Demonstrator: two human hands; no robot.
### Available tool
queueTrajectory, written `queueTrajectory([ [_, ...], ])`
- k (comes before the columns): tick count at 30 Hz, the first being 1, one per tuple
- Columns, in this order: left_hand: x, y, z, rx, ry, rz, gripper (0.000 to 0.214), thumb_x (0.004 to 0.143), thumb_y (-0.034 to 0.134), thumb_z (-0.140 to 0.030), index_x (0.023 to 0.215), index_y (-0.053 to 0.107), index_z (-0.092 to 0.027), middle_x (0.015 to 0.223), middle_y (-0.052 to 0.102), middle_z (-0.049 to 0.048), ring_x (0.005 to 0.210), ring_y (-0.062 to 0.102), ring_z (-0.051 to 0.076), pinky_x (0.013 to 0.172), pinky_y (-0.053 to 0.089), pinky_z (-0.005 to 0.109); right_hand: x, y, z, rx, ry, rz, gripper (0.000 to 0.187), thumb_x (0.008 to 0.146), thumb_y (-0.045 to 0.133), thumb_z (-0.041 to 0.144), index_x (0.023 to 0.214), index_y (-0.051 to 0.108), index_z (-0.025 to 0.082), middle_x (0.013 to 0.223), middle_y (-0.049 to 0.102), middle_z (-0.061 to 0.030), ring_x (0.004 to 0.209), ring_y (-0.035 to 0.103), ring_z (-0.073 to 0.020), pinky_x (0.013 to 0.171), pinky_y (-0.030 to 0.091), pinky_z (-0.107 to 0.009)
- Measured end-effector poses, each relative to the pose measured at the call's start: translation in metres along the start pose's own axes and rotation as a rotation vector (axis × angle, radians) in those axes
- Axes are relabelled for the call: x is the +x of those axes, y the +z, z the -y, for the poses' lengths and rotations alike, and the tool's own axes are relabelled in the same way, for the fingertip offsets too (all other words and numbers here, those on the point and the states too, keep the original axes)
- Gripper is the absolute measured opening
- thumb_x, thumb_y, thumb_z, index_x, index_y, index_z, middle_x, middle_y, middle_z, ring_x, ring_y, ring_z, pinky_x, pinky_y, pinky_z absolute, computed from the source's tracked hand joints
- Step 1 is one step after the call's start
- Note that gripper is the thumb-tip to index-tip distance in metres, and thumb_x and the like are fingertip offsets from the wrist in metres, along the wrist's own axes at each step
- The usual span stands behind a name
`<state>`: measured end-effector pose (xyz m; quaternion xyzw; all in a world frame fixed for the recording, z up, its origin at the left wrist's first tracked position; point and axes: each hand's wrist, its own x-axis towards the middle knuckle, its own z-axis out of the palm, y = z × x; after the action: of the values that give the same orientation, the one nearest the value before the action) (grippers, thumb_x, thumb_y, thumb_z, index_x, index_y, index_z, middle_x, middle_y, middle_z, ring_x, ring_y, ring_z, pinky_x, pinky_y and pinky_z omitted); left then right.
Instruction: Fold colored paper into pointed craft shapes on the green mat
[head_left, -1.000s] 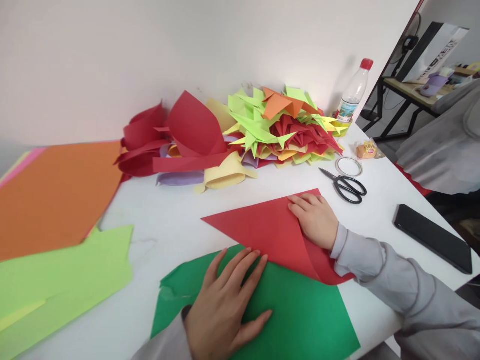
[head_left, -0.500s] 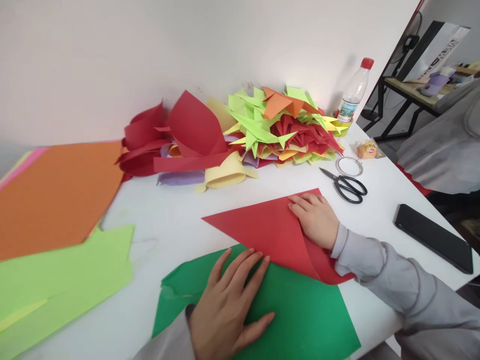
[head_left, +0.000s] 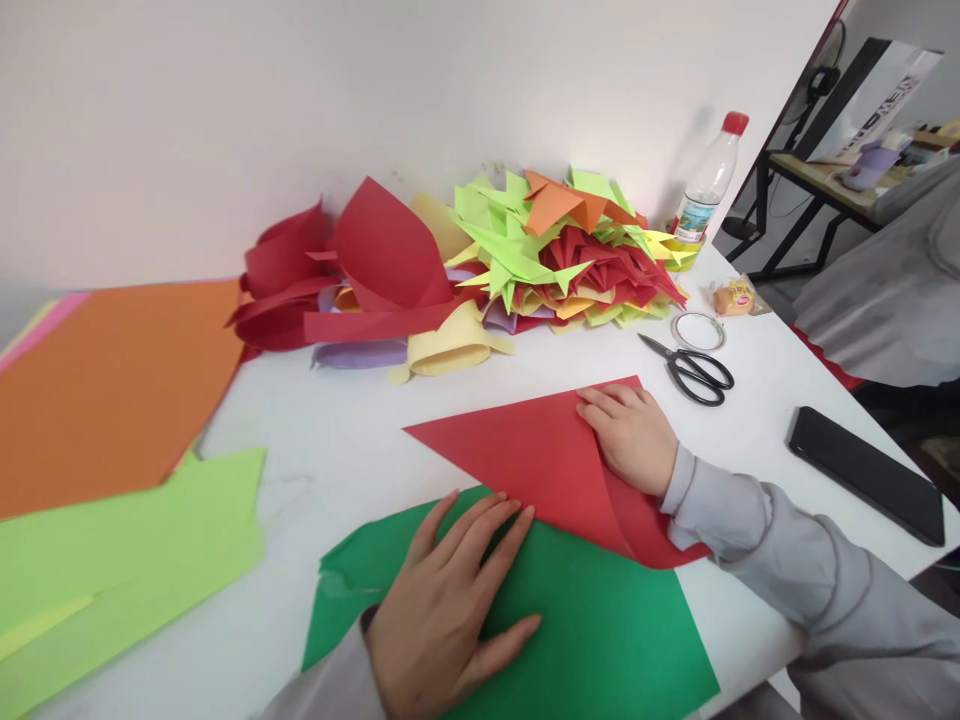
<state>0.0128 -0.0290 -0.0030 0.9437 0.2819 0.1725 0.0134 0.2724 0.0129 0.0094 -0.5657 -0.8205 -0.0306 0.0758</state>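
Note:
A sheet of red paper, folded over on itself, lies partly on top of a green paper sheet. My right hand presses on the red paper near its upper right corner, fingers laid flat over the fold. On the green sheet rests my left hand, spread open with its fingertips at the lower edge of the red paper. The red sheet's right end curls up a little beside my right sleeve.
Scissors, a roll of tape, a wrapped snack and a black phone lie to the right. Folded paper shapes and a bottle stand along the wall. Orange sheets and lime paper are at left.
My left hand has slid slightly left across the green sheet. My right hand stays in place on the red paper.

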Motion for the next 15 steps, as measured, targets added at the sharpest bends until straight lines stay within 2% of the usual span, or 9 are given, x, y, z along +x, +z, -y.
queueTrajectory([
  [5,-0.0005,0.0004,-0.0011,-0.011,-0.011,0.004,0.066,0.082,0.049,-0.058,0.133,0.048,-0.017,0.118,0.06,0.015,0.115,0.051,0.033,0.106,0.024,0.053,0.0002,0.0003,-0.0071,0.026,-0.045,0.007,0.034,0.091,0.042,0.015,0.121,0.058,0.019,0.137,0.053,-0.0054,0.11,0.047,-0.0242,0.085,0.035,-0.039],
  [10,0.0016,-0.0008,-0.0012,0.005,0.004,0.006,0.059,0.081,0.052,-0.049,0.13,0.05,-0.016,0.115,0.061,0.0142,0.114,0.052,0.032,0.105,0.024,0.052,0.0003,0.0027,-0.0082,0.021,-0.04,-0.001,0.034,0.091,0.043,0.015,0.121,0.059,0.019,0.137,0.053,-0.0073,0.111,0.047,-0.0245,0.085,0.035,-0.039],
  [15,0.0017,0.0005,-0.003,-0.016,-0.015,0.0,0.062,0.082,0.05,-0.052,0.133,0.047,-0.018,0.117,0.06,0.0138,0.115,0.051,0.032,0.105,0.025,0.051,0.0005,0.0019,-0.0071,0.021,-0.04,0.0,0.035,0.091,0.043,0.015,0.121,0.059,0.019,0.136,0.053,-0.0078,0.11,0.047,-0.0248,0.084,0.035,-0.039],
])
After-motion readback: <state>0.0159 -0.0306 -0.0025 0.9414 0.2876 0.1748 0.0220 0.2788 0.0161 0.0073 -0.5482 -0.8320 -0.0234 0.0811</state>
